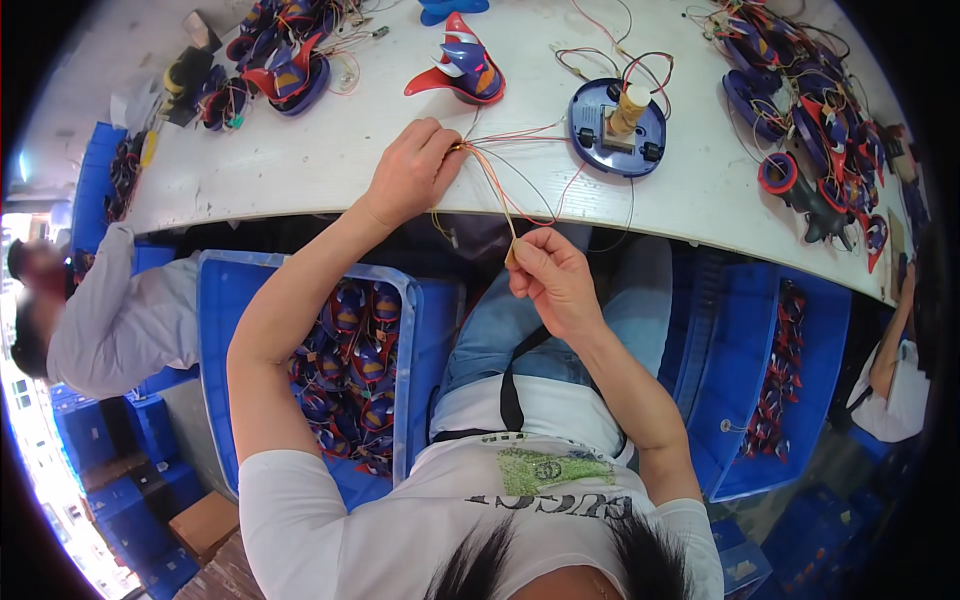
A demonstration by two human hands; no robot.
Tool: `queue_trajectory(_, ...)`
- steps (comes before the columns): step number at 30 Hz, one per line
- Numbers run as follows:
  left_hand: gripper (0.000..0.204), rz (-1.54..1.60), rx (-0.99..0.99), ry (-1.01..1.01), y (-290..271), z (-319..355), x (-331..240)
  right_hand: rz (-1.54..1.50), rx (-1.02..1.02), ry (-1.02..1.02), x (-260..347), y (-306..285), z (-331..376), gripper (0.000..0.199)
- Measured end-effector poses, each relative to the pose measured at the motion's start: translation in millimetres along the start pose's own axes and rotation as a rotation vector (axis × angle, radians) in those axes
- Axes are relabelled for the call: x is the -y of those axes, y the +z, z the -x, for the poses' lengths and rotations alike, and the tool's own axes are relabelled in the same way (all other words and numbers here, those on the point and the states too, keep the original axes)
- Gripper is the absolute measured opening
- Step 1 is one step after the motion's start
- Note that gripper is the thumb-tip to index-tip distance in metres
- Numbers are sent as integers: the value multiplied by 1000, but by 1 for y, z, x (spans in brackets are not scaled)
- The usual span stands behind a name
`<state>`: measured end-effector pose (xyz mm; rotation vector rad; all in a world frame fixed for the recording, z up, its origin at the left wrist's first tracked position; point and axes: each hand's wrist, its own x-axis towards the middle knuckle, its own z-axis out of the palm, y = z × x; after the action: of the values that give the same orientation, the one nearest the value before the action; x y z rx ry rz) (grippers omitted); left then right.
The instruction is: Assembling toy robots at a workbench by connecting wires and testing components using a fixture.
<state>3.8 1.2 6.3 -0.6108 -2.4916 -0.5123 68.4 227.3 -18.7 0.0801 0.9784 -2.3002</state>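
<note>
At the table's front edge my left hand (pixel 415 170) is closed in a pinch on a bunch of thin coloured wires (pixel 485 142). These fan out toward a dark blue oval base (pixel 618 128), which carries black fittings and a tan cylinder on a block. Just below the edge, my right hand (pixel 555 283) has thumb and finger closed on the lower end of a pale yellowish strand (pixel 505 212) stretched from the left hand. Whether that strand is wire or a thin strip is unclear. Beyond my left hand sits a red and purple toy part (pixel 462 70) with white horns.
Piles of wired toy parts lie on the white table (pixel 340 160) at the far left and right. Blue bins (pixel 408 370) of similar parts stand on both sides of my legs. Other people sit at left and right. A blue piece (pixel 452 10) lies at the far edge.
</note>
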Motion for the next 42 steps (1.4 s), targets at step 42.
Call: queue_trajectory(42, 14, 496, 302, -435, -38, 2, -100, 562, -100, 7, -9, -53, 9, 37)
